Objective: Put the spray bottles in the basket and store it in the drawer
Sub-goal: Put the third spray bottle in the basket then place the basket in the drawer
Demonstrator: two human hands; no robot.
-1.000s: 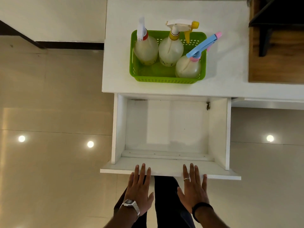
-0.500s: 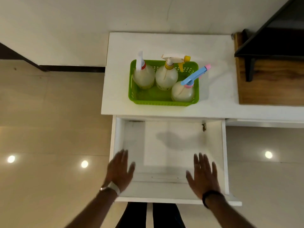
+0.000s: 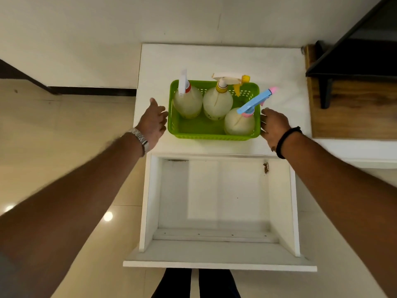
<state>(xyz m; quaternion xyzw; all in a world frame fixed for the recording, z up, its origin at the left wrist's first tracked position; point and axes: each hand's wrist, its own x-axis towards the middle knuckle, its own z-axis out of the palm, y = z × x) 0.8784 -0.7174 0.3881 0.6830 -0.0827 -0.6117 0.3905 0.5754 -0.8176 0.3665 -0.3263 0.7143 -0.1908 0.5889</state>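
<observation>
A glossy beige tiled floor (image 3: 64, 160) fills the left half of the frame, and a pale wall (image 3: 150, 20) runs across the top. Against that wall, at centre, stands a white cabinet (image 3: 214, 59). Below its top, the drawer (image 3: 217, 252) is pulled fully out toward the bottom of the frame; its white interior holds nothing, and a small dark speck near its upper right corner is too small to identify. At the upper right, a wooden surface (image 3: 352, 117) carries a dark object (image 3: 363, 57) cut off by the frame edge.

On the cabinet top, just above the drawer, sits the green basket (image 3: 212, 136). Three pale spray bottles stand upright inside it: the red-collared bottle (image 3: 187, 102) at the left, the yellow-nozzled bottle (image 3: 217, 103) in the middle, and the blue-triggered bottle (image 3: 239, 123) at the lower right, its nozzle poking out over the basket's right rim.

The left hand (image 3: 153, 121), with a metal watch (image 3: 140, 138) on its wrist, is right at the basket's left wall, fingers spread loosely and holding nothing; whether they touch the plastic is unclear. The right hand (image 3: 274, 125), wearing a black wristband (image 3: 286, 140), is just beside the right wall, fingers likewise loosely apart and empty. Both forearms run off the lower corners, and dark trouser legs (image 3: 193, 283) are partly hidden under the drawer front.
</observation>
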